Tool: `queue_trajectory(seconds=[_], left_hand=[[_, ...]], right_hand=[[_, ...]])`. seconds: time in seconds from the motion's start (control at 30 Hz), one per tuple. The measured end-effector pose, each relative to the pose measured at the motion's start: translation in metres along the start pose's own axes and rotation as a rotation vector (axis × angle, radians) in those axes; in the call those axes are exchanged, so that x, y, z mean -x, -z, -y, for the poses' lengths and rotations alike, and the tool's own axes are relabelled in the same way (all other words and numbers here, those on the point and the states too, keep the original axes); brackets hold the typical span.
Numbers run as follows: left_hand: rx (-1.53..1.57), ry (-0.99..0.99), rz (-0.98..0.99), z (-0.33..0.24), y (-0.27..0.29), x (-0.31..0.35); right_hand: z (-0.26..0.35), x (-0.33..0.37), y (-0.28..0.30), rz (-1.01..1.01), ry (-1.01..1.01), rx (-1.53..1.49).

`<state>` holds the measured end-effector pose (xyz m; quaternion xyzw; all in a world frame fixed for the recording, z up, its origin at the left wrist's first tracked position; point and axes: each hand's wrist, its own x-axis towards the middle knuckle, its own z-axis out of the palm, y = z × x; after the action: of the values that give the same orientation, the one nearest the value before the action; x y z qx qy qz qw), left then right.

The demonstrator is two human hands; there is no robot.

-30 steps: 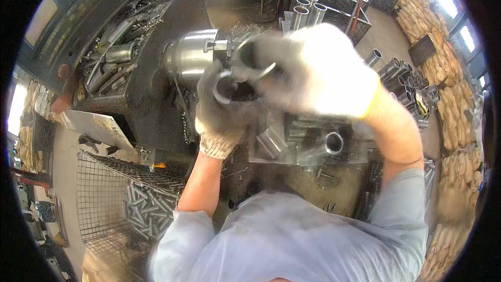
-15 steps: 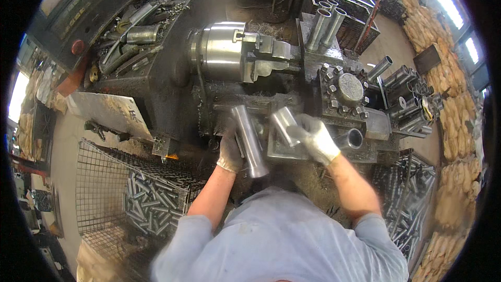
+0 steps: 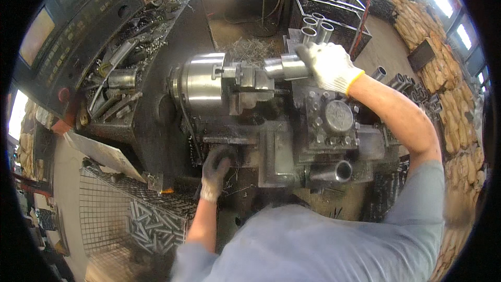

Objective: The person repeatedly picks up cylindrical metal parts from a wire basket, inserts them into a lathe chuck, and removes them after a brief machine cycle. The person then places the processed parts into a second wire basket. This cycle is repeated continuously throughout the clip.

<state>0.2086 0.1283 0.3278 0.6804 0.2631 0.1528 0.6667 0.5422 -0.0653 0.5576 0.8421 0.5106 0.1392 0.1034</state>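
My right hand (image 3: pixel 334 69), in a white knit glove, grips a shiny steel tube (image 3: pixel 296 67) from its right end. The tube lies nearly level, its free left end beside the jaws of the lathe chuck (image 3: pixel 204 84); whether it touches them I cannot tell. Just behind the hand, several steel tubes (image 3: pixel 324 32) stand upright on the machine. Lower down, my left hand (image 3: pixel 219 167) is at the front of the lathe bed, its dark-smudged glove blurred and the fingers curled. What lies inside them is hidden.
To the right of the chuck sits the bolted tool post (image 3: pixel 339 116), with a hollow steel cylinder (image 3: pixel 342 171) below it. A wire basket (image 3: pixel 104 214) of cut tubes stands at lower left. The control panel (image 3: pixel 78 36) rises at far left; stacked sacks (image 3: pixel 451 120) line the right.
My right hand has moved up and away from me with a tube, to beside the chuck jaws. My left hand has dropped lower, and the long tube it held no longer shows there. The view has shifted.
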Motion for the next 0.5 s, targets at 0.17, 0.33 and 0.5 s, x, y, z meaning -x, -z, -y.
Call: queue_trajectory(seconds=[0.17, 0.33, 0.5], left_hand=[[0.212, 0.263, -0.403, 0.102, 0.040, 0.091], [0.548, 0.261, -0.756, 0.158, 0.103, 0.121], [0.749, 0.139, -0.846, 0.166, 0.173, 0.093]], right_hand=[[-0.017, -0.051, -0.095, 0.439, 0.087, -0.095], [0.002, -0.060, -0.137, 0.476, 0.081, -0.449], [-0.016, -0.062, -0.142, 0.454, 0.134, -0.686]])
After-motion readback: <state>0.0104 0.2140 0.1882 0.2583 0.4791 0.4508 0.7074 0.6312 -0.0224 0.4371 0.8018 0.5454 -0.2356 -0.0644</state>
